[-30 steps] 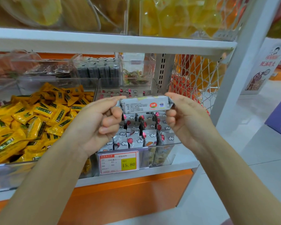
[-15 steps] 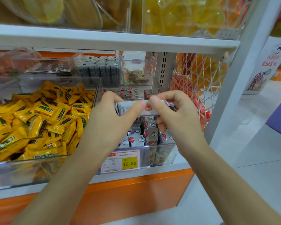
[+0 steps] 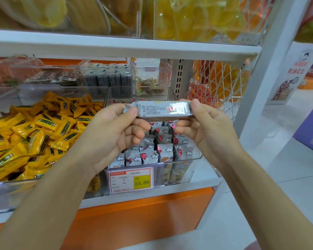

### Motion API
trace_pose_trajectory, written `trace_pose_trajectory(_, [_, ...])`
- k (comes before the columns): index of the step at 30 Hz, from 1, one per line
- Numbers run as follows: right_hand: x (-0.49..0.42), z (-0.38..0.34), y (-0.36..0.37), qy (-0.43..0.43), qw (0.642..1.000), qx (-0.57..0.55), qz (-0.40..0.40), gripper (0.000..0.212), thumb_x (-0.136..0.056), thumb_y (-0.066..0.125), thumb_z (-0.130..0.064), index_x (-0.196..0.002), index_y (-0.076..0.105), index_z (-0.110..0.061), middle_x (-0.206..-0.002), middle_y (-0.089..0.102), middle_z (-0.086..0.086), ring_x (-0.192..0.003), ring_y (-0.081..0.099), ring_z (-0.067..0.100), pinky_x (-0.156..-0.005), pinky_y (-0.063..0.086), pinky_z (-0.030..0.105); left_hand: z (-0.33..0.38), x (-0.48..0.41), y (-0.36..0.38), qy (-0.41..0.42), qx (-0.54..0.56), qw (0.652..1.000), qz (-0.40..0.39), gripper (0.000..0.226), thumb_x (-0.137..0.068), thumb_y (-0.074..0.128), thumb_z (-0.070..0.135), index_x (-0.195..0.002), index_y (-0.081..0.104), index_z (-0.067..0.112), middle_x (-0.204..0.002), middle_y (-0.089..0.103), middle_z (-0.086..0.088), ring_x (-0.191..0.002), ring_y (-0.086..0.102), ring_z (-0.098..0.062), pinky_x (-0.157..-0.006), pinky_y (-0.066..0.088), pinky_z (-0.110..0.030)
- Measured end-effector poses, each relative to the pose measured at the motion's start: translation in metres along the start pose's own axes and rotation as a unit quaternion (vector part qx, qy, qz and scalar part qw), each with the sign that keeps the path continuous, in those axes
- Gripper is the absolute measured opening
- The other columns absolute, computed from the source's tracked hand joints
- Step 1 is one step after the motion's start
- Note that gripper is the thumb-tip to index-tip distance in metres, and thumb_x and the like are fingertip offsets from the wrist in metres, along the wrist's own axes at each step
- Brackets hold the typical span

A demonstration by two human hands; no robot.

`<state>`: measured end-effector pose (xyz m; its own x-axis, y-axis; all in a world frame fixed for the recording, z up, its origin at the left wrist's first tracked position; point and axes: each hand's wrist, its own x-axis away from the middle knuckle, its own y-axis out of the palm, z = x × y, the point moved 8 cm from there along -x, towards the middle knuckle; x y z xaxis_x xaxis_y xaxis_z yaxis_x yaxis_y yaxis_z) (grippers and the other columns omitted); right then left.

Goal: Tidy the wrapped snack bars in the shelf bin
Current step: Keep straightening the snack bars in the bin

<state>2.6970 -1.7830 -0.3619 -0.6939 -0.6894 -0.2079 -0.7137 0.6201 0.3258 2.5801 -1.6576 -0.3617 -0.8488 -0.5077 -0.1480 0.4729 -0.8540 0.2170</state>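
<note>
Left hand [image 3: 114, 134] and right hand [image 3: 206, 130] have slid apart, each pinching an end of the silver foil-wrapped snack bar [image 3: 163, 111]; it hangs level above the clear plastic shelf bin [image 3: 193, 158]; slotting it in probably remains.

L hand [image 3: 114, 138] & R hand [image 3: 208, 130] bare, thumbnails short & rounded. L forearm [image 3: 49, 204] & R forearm [image 3: 269, 195] bare as far as seen. Pinkish patch [image 3: 252, 247] low R: can't tell if clothing.
</note>
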Motion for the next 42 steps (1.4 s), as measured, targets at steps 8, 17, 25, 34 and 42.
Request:
trace_pose_trajectory(8, [0.000,0.002,-0.006,0.033,0.999,-0.020,0.010,0.019,-0.091,0.053,-0.020,-0.095,0.069,-0.010,-0.075,0.073,0.007,-0.059,0.068,0.014,-0.052,0.055,0.020,-0.002,0.000,-0.001,0.023,-0.039,0.999,0.005,0.019,-0.098,0.038,0.008,-0.110,0.053,0.007,-0.063,0.066,-0.005,-0.046,0.054,-0.006,-0.042,0.044,-0.016])
trace_pose_trajectory(17, [-0.004,0.007,-0.010,0.056,0.996,-0.068,0.007,0.021,-0.089,0.052,-0.019,-0.097,0.068,-0.007,-0.074,0.072,0.008,-0.058,0.068,0.012,-0.053,0.054,0.017,0.000,-0.001,0.006,0.025,-0.012,1.000,-0.011,0.019,-0.100,0.033,0.011,-0.106,0.051,0.005,-0.067,0.067,-0.013,-0.047,0.057,-0.012,-0.044,0.046,-0.020])
trace_pose_trajectory(25, [-0.004,0.003,-0.009,0.008,0.999,-0.028,0.034,0.022,-0.095,0.049,-0.018,-0.092,0.066,-0.005,-0.068,0.071,0.007,-0.055,0.067,0.012,-0.052,0.053,0.016,0.003,-0.001,-0.002,0.045,-0.090,0.994,0.036,0.022,-0.101,0.032,0.013,-0.099,0.053,0.011,-0.062,0.064,-0.009,-0.044,0.054,-0.012,-0.041,0.045,-0.021])
trace_pose_trajectory(34, [-0.002,-0.001,-0.006,-0.023,0.992,0.107,0.063,0.027,-0.097,0.049,-0.022,-0.084,0.063,-0.003,-0.062,0.068,0.007,-0.042,0.058,0.016,-0.039,0.047,0.022,0.030,0.012,0.000,0.206,-0.350,0.908,0.106,0.020,-0.096,0.042,0.020,-0.102,0.061,0.023,-0.087,0.061,0.006,-0.062,0.062,-0.004,-0.050,0.048,-0.016])
trace_pose_trajectory(42, [0.005,-0.007,0.016,-0.098,0.979,0.175,-0.015,0.021,-0.097,0.047,-0.021,-0.108,0.065,-0.019,-0.083,0.066,0.001,-0.057,0.058,0.015,-0.051,0.049,0.026,0.027,0.010,-0.019,0.169,-0.308,0.918,0.184,0.029,-0.098,0.038,0.027,-0.083,0.060,0.018,-0.066,0.060,-0.003,-0.039,0.049,-0.002,-0.036,0.036,-0.012])
